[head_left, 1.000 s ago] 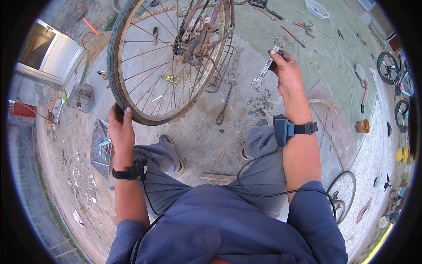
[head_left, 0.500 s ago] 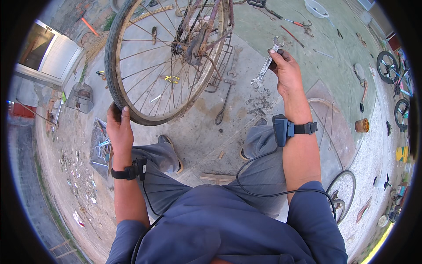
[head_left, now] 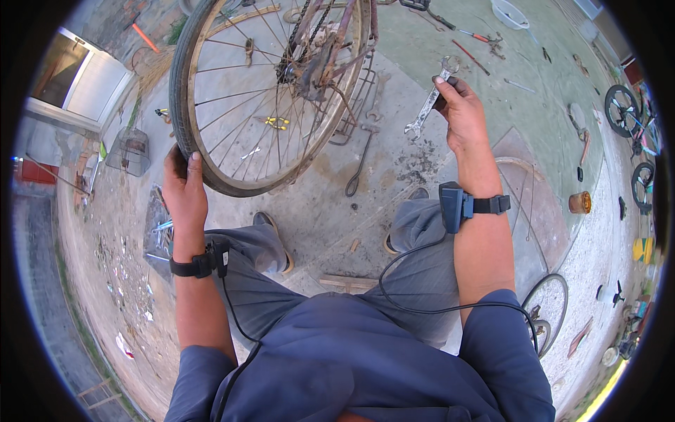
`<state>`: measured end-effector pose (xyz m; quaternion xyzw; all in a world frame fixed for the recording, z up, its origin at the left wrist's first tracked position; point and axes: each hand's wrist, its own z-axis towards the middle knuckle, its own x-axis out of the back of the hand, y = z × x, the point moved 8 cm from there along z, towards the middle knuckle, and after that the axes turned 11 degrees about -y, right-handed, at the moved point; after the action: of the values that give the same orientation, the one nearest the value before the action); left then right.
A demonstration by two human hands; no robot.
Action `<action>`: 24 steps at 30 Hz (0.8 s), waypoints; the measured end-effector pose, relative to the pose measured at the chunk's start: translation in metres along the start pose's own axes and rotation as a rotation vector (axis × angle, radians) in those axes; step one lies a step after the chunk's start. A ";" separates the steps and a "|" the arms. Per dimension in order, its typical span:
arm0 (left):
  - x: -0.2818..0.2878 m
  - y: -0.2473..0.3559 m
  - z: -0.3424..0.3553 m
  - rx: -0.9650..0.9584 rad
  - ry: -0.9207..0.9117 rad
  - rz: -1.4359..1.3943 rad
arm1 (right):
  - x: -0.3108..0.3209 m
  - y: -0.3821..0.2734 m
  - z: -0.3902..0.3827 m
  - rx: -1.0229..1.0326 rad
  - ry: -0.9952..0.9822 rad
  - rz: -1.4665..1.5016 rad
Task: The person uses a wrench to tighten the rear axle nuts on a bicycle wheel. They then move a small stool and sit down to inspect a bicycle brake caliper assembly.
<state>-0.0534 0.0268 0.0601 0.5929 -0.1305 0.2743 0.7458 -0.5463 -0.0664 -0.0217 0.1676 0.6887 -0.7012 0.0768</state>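
A spoked bicycle wheel point(head_left: 180, 105) with a worn black tyre stands in front of me, belonging to a rusty frame point(head_left: 325, 67) with a chain point(head_left: 294, 34). My left hand point(head_left: 185, 197) grips the tyre at its lower left, thumb on the near side and the fingers mostly hidden behind it. Off to the right of the wheel, my right hand point(head_left: 464, 116) holds a double open-ended spanner point(head_left: 426, 112) between thumb and fingers. Both spanner jaws stick out of the hand, clear of the wheel. Each wrist wears a strapped black device.
On the concrete lie yellow-handled pliers point(head_left: 276, 123), a small spanner point(head_left: 250, 152) and a looped metal rod point(head_left: 358, 165). A tray of tools point(head_left: 160, 225) is beside my left forearm. Further right are a rusty tin point(head_left: 580, 203), a loose wheel rim point(head_left: 562, 295) and a white basin point(head_left: 509, 14).
My left hand has shifted a little up and left along the tyre, and the wheel's spokes sit differently. The right hand with the spanner has barely moved.
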 end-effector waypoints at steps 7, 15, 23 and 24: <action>0.004 0.035 0.031 -0.106 0.030 0.068 | 0.002 0.004 0.003 -0.011 -0.011 -0.021; 0.007 0.035 0.030 -0.068 0.024 0.126 | 0.004 0.002 0.003 -0.008 -0.001 -0.017; 0.004 0.016 0.015 -0.033 0.025 0.021 | 0.000 0.003 0.002 -0.029 -0.032 -0.037; 0.004 0.014 0.014 -0.024 0.024 -0.002 | 0.001 0.002 0.002 -0.019 -0.015 -0.029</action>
<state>-0.0564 0.0165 0.0766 0.5807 -0.1241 0.2791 0.7547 -0.5463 -0.0679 -0.0240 0.1513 0.6972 -0.6969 0.0733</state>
